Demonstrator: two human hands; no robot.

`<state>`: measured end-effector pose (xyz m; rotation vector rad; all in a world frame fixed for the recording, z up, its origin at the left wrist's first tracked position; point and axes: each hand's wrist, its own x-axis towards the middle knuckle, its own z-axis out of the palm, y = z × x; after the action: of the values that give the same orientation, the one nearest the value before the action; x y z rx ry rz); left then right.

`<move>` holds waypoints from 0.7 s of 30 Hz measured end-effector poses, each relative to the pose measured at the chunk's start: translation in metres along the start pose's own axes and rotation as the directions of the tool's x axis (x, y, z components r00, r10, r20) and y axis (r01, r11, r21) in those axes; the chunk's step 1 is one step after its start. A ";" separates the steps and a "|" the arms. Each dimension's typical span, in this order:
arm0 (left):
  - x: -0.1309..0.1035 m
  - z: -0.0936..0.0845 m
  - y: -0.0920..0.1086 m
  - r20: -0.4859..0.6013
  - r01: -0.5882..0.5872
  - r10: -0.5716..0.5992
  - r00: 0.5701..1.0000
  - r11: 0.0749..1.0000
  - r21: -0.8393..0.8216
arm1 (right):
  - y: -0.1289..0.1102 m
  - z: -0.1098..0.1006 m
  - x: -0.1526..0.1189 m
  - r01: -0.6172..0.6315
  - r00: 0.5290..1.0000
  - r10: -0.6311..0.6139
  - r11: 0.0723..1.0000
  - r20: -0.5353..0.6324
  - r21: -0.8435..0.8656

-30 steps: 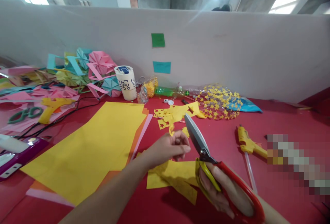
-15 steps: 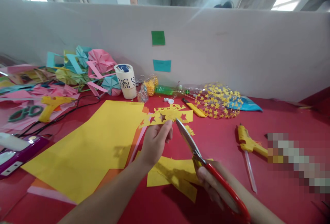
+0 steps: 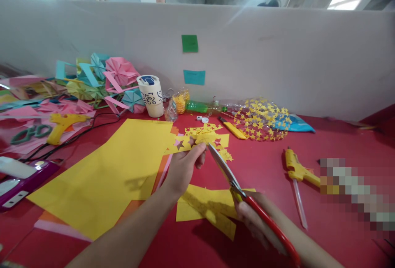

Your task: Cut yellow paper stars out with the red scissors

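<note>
My left hand (image 3: 182, 168) pinches a strip of yellow paper (image 3: 197, 140) with star-shaped holes, held up above the red table. In my right hand (image 3: 254, 218) are red-and-yellow-handled scissors (image 3: 243, 196); their blades point up and left, with the tips touching the strip beside my left fingers. Small cut yellow stars (image 3: 226, 155) lie on the table just right of the blades. Yellow paper offcuts (image 3: 208, 210) lie under and between my two hands.
A large yellow sheet (image 3: 101, 177) lies to the left over orange and pink sheets. A yellow glue gun (image 3: 296, 171) lies to the right. A white cup (image 3: 151, 95), paper flowers (image 3: 120, 75), a star-covered bottle (image 3: 262, 120), another glue gun (image 3: 63, 126) and green scissors (image 3: 29, 133) line the back.
My left hand rose from near the offcuts and lifted the star-cut strip. The right hand swung the scissors left and lower, bringing the blade tips to the strip.
</note>
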<state>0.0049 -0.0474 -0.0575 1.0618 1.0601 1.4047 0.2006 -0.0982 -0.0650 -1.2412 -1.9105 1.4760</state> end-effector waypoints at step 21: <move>0.000 0.000 -0.006 0.026 0.018 -0.017 1.000 0.999 -0.051 | 0.002 0.001 0.000 -0.070 0.997 0.071 0.997 -0.016 0.033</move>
<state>0.0063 -0.0474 -0.0629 1.0287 1.0076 1.3933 0.2002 -0.0987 -0.0674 -1.3148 -1.8419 1.5200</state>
